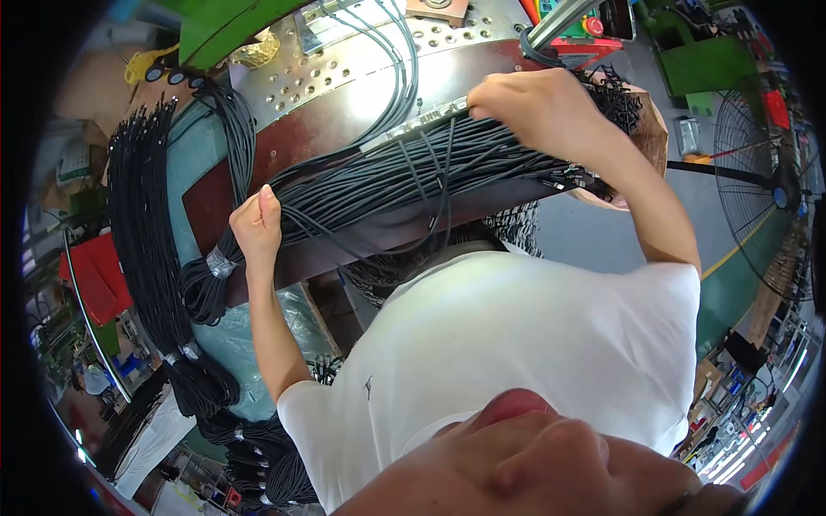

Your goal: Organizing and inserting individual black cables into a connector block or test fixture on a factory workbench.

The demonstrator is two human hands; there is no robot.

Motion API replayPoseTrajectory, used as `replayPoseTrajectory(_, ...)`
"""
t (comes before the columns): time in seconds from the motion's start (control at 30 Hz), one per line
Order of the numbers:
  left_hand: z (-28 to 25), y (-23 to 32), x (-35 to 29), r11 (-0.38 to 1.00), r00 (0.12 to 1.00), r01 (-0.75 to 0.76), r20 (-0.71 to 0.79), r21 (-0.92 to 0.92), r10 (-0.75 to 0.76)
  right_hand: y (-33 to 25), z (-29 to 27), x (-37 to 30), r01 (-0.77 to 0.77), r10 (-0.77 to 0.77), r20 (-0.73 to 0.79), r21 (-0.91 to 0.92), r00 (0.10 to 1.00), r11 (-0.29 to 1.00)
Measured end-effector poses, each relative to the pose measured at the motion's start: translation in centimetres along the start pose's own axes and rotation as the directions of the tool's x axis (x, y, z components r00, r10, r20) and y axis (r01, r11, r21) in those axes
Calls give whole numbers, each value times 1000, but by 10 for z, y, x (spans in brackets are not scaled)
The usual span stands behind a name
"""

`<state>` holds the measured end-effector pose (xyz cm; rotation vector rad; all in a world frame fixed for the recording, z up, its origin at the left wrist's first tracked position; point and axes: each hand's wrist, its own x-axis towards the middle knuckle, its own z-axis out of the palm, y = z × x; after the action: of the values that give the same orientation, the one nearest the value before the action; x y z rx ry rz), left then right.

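Observation:
A long bundle of thin black cables (pixel 370 190) lies across the dark red-brown work surface (pixel 288 142) in front of me. At its left end my left hand (pixel 257 225) is closed in a fist, thumb up, around black cable. My right hand (pixel 546 112) is over the bundle's right part, fingers curled and pinched together. Its fingertips are at the right end of a narrow pale metal strip (pixel 417 123) along the bundle's far side. What they grip is hidden. Several loose cables (pixel 404 73) curve from the strip toward the far side.
Tied black cable bundles (pixel 142 206) hang at the left over clear plastic sheeting (pixel 194 159). A perforated metal plate (pixel 331 64) lies beyond the work surface, near a red emergency-stop button (pixel 592 27). A brown paper-lined container (pixel 654 142) holds cable ends at right, near a black fan (pixel 766 189).

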<state>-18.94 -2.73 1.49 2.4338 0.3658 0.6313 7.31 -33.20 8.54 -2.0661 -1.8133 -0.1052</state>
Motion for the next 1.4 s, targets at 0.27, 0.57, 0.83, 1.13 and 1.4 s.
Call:
replayPoseTrajectory(0.27, -1, -5, 2, 1000, 999, 20, 46, 0, -20, 64, -38, -96, -281, 274, -109, -55, 956, 958)
replayPoseTrajectory(0.57, -34, 76, 48, 975, 539, 187, 842, -123, 3, 43, -55, -109, -275, 300, -174, 155, 938, 949)
replayPoseTrajectory(0.83, 71, 214, 71, 903, 566, 300, 819, -309, 93, 1, -33, -38, -36, 122, -161, 455, 979, 890)
replayPoseTrajectory(1.13, 79, 195, 47, 576, 593, 680, 802, -453, -69, -4, 29, -23, 8, -67, -425, -139, 903, 990)
replayPoseTrajectory(1.4, 49, 170, 37, 692, 728, 462, 682, -556, 62, 26, 51, -26, -48, 37, -216, -45, 976, 998)
